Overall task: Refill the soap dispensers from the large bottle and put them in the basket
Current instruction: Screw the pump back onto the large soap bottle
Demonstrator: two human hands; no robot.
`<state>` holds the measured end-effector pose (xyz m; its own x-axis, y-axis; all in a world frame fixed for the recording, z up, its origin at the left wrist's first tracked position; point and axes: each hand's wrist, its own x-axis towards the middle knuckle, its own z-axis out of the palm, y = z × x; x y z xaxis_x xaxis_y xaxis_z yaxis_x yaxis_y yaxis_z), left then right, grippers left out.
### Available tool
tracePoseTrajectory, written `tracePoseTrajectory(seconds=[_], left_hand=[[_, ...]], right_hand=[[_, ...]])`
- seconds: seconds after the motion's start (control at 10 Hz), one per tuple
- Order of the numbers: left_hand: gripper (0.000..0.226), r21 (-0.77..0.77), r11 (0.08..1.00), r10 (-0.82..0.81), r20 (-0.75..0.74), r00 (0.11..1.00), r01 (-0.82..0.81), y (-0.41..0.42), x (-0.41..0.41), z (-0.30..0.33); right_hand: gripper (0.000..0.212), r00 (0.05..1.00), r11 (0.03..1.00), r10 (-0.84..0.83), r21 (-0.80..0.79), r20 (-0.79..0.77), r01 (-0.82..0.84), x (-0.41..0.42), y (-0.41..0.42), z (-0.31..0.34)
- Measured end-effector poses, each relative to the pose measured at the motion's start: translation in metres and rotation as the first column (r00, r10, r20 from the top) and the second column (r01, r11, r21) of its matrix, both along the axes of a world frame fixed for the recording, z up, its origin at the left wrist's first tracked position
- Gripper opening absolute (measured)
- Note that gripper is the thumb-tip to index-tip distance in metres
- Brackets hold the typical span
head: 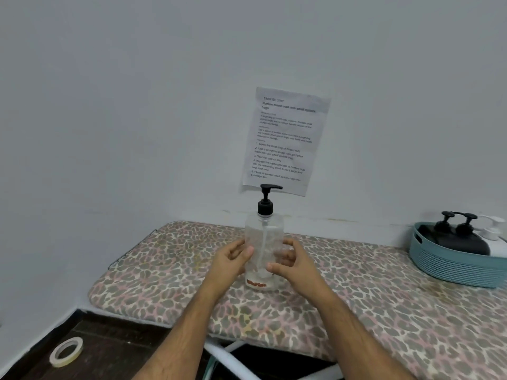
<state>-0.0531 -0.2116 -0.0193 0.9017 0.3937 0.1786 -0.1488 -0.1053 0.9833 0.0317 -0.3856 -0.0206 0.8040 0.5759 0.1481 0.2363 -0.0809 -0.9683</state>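
A clear, nearly empty pump bottle (264, 237) with a black pump head stands upright on the leopard-print board (370, 297). My left hand (231, 260) curls around its left side and my right hand (292, 263) curls around its right side, fingers showing through the plastic. At the far right a teal basket (450, 266) holds two black pump dispensers (452, 237) and a white dispenser (493, 237).
A printed sheet (285, 141) is stuck to the wall behind the bottle. A roll of tape (66, 351) lies on the dark floor at lower left. The board's left end and front edge drop off to the floor; white frame legs (233, 357) show beneath.
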Motion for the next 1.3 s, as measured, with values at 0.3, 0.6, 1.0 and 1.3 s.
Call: tracePoseTrajectory(seconds=[0.3, 0.6, 1.0, 1.3], left_hand=[[0.046, -0.025, 0.994, -0.101, 0.027, 0.995, 0.102, -0.077, 0.105, 0.013], [0.048, -0.039, 0.967, -0.253, 0.019, 0.967, 0.253, -0.154, 0.219, -0.005], [0.059, -0.035, 0.958, -0.286, -0.033, 0.958, 0.284, -0.194, 0.289, -0.034], [0.064, 0.04, 0.952, -0.298, -0.09, 0.95, 0.302, -0.203, 0.271, -0.028]], right_hand=[[0.057, 0.966, 0.966, -0.249, 0.086, 0.061, 0.244, 0.074, -0.075, 0.01], [0.055, 0.915, 0.915, -0.397, 0.111, 0.079, 0.388, 0.153, -0.148, -0.002], [0.06, 0.893, 0.895, -0.447, 0.047, 0.058, 0.444, 0.209, -0.181, -0.023], [0.047, 0.888, 0.888, -0.452, -0.051, 0.081, 0.456, 0.212, -0.178, -0.042]])
